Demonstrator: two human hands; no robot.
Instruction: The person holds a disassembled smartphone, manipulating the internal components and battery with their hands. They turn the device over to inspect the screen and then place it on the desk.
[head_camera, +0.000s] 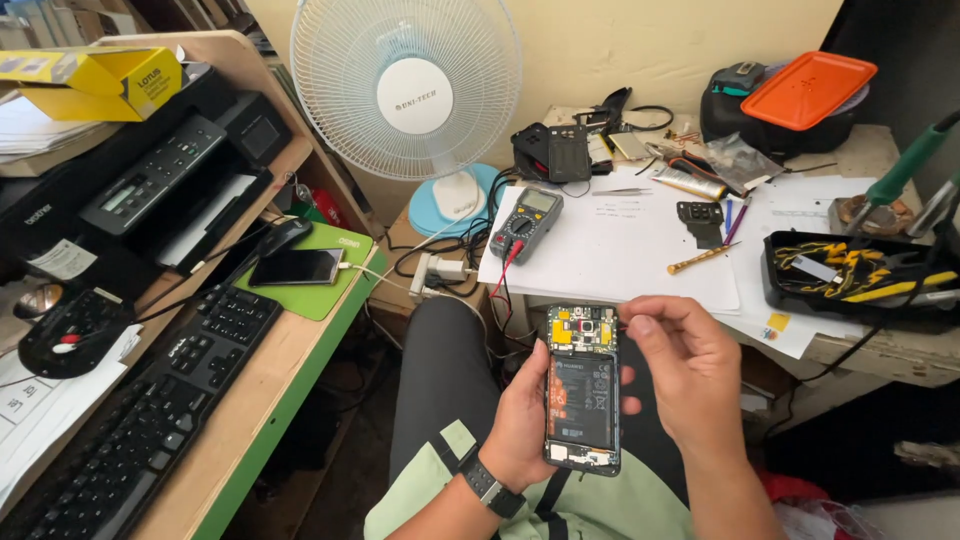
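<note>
Black battery and green circuit board are fully exposed on the opened smartphone, which sits over the person's lap, back cover off. Left hand cradles it from underneath, fingers wrapped around the edge, dark watch on that wrist. Right hand is up by the phone's top corner with thumb and forefinger pressed together in a pinch; whatever's between them is too small to make out. Behind, on the white paper, a multimeter lies near a yellow-handled screwdriver. A table fan stands further back, and a black keyboard sits on the desk to the left.
</note>
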